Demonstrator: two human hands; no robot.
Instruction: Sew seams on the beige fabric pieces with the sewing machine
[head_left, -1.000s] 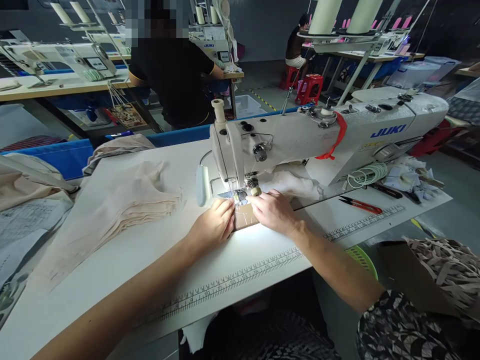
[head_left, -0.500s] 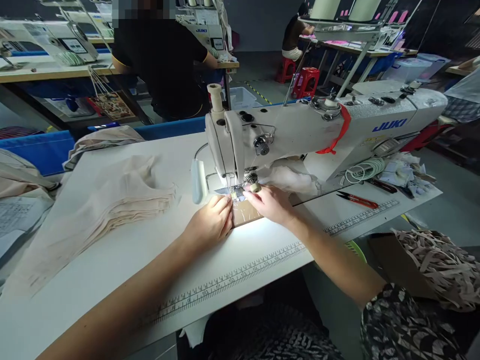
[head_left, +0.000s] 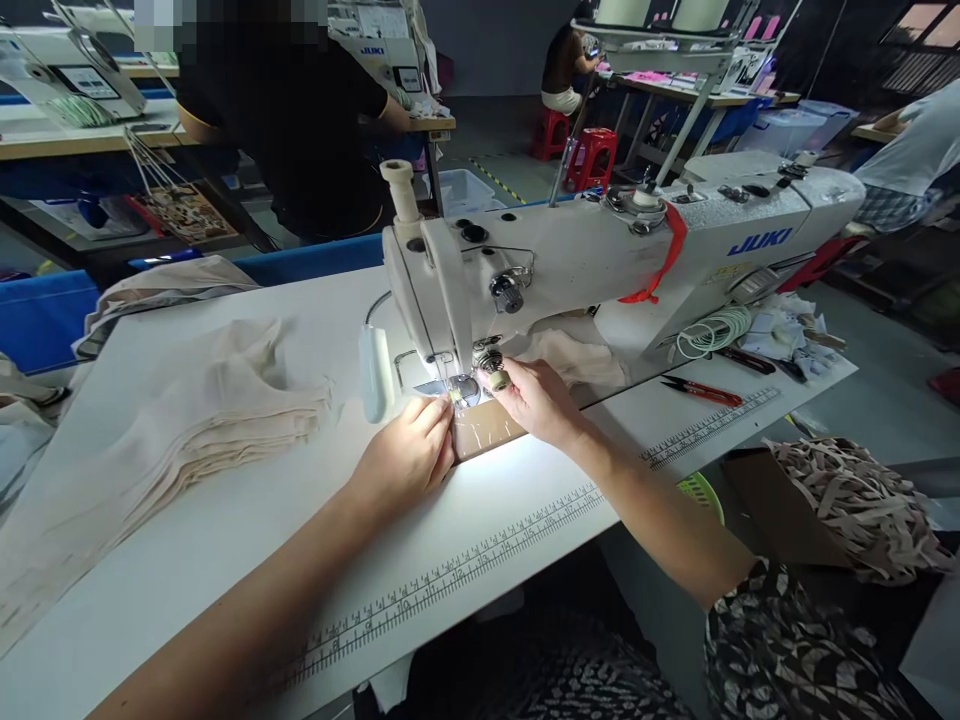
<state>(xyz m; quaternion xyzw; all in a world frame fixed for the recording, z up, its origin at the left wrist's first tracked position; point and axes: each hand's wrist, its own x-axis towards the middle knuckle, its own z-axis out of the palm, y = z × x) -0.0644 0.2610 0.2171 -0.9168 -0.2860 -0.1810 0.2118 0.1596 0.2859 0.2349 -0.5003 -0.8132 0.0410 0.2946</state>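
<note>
Under the needle end of the white sewing machine [head_left: 480, 270], my left hand [head_left: 409, 445] rests on the table with its fingertips pinched together beside the presser foot area. Whatever those fingertips hold is too small to make out. My right hand [head_left: 540, 400] is closed on the other side, its thumb and fingers close around a tan knob [head_left: 496, 380] low on the machine head. Whether it grips that knob or something behind it is hidden. A rounded shiny metal part [head_left: 466, 390] shows between the hands. Just in front lies a brown plate [head_left: 484, 432] with pale thread bits.
Layered beige fabric pieces [head_left: 247, 420] lie at left on the white table [head_left: 315, 560]. Red-handled snips [head_left: 705, 390], a coil of pale cord [head_left: 712, 332] and scraps [head_left: 784, 335] lie at right. A box of fabric strips [head_left: 855, 510] stands below. A person [head_left: 285, 120] sits ahead.
My right thumb has drawn back from the needle area toward the tan knob, uncovering the shiny metal part. My left hand stays beside the needle. The whole view has shifted slightly.
</note>
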